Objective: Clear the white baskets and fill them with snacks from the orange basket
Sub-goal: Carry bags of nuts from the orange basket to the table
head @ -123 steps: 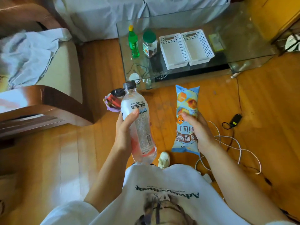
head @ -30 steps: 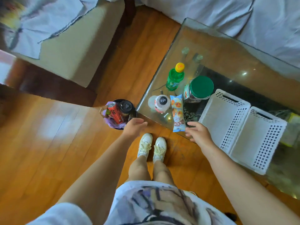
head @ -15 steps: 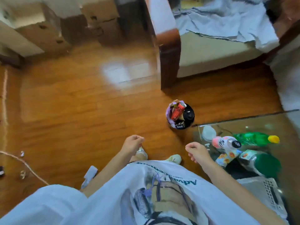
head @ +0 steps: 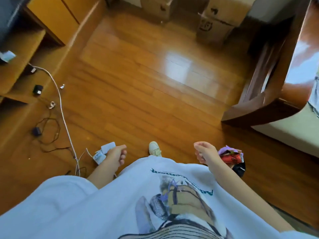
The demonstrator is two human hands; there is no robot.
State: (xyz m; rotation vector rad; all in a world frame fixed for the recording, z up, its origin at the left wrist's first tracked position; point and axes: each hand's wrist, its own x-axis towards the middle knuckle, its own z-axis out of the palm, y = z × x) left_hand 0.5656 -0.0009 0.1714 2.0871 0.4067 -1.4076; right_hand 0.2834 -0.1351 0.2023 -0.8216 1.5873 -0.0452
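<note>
Both hands hung loosely curled and held nothing: the left hand (head: 116,156) at lower centre-left, the right hand (head: 205,154) at lower centre-right. Just behind the right wrist, a dark basket (head: 239,167) of snacks stood on the wooden floor (head: 146,80), a red can (head: 232,158) lying on top.

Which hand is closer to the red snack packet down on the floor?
The right hand. It hangs just beside the red snack packet, almost overlapping it in the head view. The left hand is far off across the body, above the white charger.
</note>
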